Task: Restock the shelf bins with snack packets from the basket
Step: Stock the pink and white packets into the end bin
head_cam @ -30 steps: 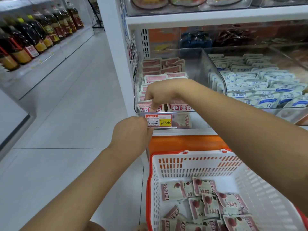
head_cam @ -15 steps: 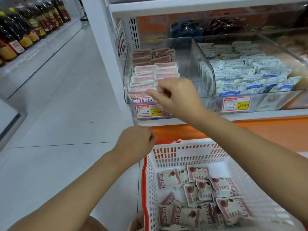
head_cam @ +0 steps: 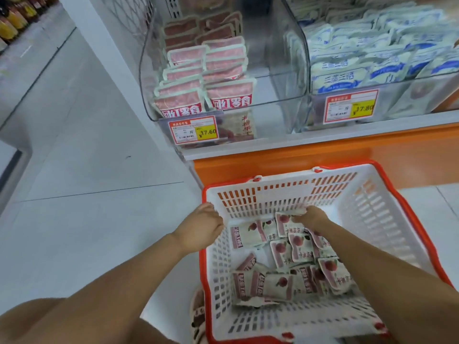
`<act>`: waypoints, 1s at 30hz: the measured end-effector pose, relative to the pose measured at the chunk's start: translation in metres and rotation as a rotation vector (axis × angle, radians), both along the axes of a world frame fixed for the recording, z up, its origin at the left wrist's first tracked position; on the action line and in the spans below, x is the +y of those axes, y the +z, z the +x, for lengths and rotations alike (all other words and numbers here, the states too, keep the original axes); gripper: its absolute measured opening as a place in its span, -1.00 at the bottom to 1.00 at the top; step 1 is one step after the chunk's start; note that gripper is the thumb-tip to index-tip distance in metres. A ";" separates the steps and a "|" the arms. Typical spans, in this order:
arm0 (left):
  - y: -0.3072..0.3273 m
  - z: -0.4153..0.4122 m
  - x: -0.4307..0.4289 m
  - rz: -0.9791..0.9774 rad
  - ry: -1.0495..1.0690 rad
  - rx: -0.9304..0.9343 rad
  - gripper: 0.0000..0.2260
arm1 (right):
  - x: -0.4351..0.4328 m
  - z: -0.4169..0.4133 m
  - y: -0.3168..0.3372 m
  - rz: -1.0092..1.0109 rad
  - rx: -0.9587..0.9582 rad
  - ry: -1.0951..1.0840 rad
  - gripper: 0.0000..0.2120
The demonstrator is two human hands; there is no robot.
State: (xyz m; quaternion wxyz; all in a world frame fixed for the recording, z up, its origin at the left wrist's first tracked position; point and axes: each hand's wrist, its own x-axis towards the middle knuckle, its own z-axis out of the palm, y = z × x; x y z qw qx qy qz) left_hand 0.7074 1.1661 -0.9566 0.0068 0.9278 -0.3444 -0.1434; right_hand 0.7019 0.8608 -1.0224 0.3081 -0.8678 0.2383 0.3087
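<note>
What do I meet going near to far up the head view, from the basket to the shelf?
Snack packets in the basket → right hand reaching among them → orange shelf base → price tag marked 17.60 → clear bin of pink packets.

Plastics, film and tile at the snack shelf

The basket (head_cam: 367, 202) was white moulded plastic with a slotted lattice wall, matt, edged by a glossy red-orange plastic rim (head_cam: 407, 194). The snack packets (head_cam: 280, 247) inside it looked like thin printed film with crimped edges and a soft sheen. The shelf bins (head_cam: 278, 60) were clear hard plastic, smooth and glossy, catching reflections; the pink packets (head_cam: 228, 95) and blue-white packets (head_cam: 335, 78) in them were glossy film too. The price tags (head_cam: 195, 131) looked like printed paper behind clear sleeves. The shelf edge (head_cam: 323, 137) was smooth and white above a satin orange panel (head_cam: 347, 157). The floor (head_cam: 82, 150) was pale, smooth, faintly shiny tile.
</note>
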 end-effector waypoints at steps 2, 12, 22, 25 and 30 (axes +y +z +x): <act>-0.006 0.001 -0.001 -0.079 0.014 -0.067 -0.59 | -0.003 -0.001 -0.020 -0.012 0.069 -0.040 -0.74; -0.015 0.004 -0.001 -0.229 0.040 -0.107 -0.65 | 0.005 -0.001 -0.074 -0.232 0.184 -0.111 -0.11; -0.018 0.009 -0.001 -0.155 -0.002 -0.154 -0.59 | 0.017 -0.005 -0.040 0.282 -0.012 -0.239 -0.66; -0.010 0.013 -0.009 -0.073 -0.005 -0.100 -0.63 | 0.009 -0.001 0.001 0.403 -0.043 -0.174 -0.62; 0.047 0.030 -0.046 -0.167 0.118 -0.038 -0.66 | 0.004 0.009 0.117 0.340 -0.186 0.164 -0.79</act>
